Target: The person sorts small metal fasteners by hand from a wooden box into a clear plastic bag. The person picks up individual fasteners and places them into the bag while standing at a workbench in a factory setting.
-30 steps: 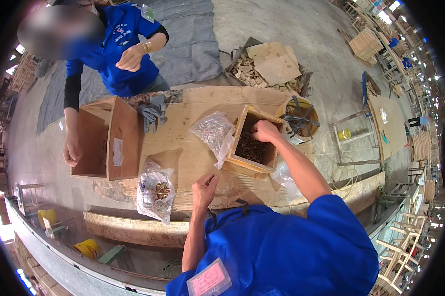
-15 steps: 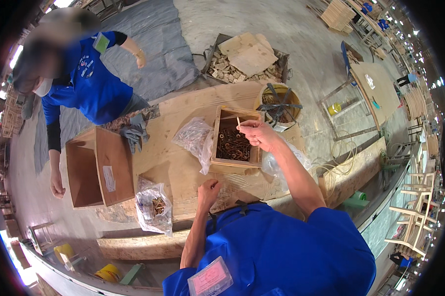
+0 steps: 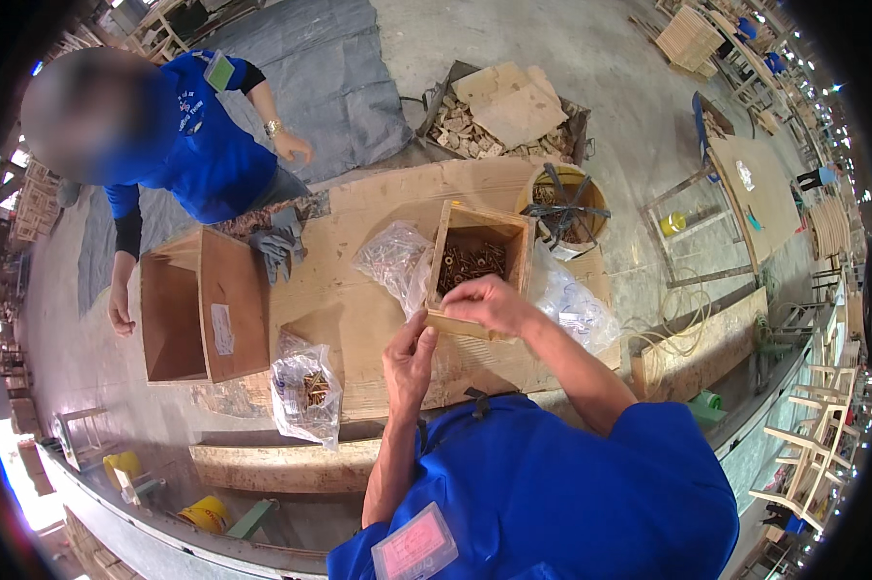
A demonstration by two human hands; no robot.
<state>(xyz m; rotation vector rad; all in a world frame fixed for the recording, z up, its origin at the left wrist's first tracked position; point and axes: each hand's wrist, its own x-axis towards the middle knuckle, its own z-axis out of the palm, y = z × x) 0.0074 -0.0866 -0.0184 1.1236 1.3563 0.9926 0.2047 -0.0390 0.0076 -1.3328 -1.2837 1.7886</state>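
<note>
Plenty of screws (image 3: 470, 263) remain in the wooden box (image 3: 520, 253). The left hand (image 3: 409, 367) and right hand (image 3: 499, 304) are half-curled; I cannot tell if they hold any

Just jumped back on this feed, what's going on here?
The person's right hand is over the near side of an open wooden box with metal screws inside. The left hand is near the box's near-left corner; whether either hand holds something is unclear. A clear plastic bag lies left of the box. A co-worker stands beyond a larger wooden box.
</note>
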